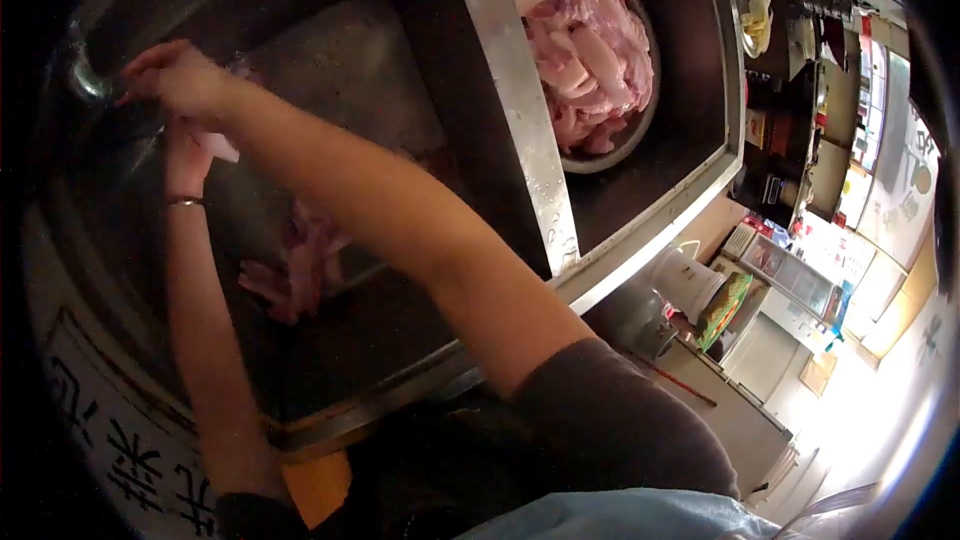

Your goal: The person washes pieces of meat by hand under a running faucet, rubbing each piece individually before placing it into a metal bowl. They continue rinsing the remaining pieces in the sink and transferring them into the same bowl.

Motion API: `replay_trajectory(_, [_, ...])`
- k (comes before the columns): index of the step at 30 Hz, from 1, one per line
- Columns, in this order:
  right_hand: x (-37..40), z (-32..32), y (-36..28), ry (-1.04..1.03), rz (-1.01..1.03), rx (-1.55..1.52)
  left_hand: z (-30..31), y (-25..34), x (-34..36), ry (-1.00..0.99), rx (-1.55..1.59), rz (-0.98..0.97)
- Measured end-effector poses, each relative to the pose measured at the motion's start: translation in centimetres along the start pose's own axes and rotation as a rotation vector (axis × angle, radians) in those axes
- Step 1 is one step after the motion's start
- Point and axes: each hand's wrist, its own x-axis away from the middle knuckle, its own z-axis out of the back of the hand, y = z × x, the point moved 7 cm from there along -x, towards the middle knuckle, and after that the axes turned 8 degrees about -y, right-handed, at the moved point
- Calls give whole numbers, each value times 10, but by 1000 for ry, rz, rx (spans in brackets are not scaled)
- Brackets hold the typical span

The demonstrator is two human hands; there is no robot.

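Observation:
My left hand (188, 152), with a band at its wrist, is raised inside the dark metal sink (350, 50). A pale piece of raw meat (218, 146) shows at its fingers, which are closed and partly hidden. My right hand (185, 82) crosses just above, close to the shiny metal tap (88, 75). Its fingers are bent together and slightly blurred; what they grip is hidden. Several pink strips of raw meat (298, 275) lie on the sink bottom, below my right forearm.
A metal divider (515, 105) separates this basin from another, where a round metal bowl (645, 90) holds a heap of raw meat (590, 55). Beyond the sink's rim (650, 240) stand a white bucket (688, 280), a green packet (725, 310) and stocked shelves (790, 130).

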Motion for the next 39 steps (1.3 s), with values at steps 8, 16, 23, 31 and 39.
replay_trajectory(8, [6, -5, -13, -143, -77, 1052, -5, 3, 22, 289, 112, -93])
replay_trajectory(16, [38, -9, -27, 93, 451, 1263, -30, 33, 8, -1, -181, -263])
replay_trajectory(23, [0, -14, -24, 102, 257, 1201, -68, 41, 33, 276, 163, -232])
replay_trajectory(31, [0, -18, -38, -152, 200, 1135, -53, 39, 46, 340, 66, -220])
replay_trajectory(39, [1, -16, -51, -246, 40, 1689, -102, 62, 43, 226, 33, -230])
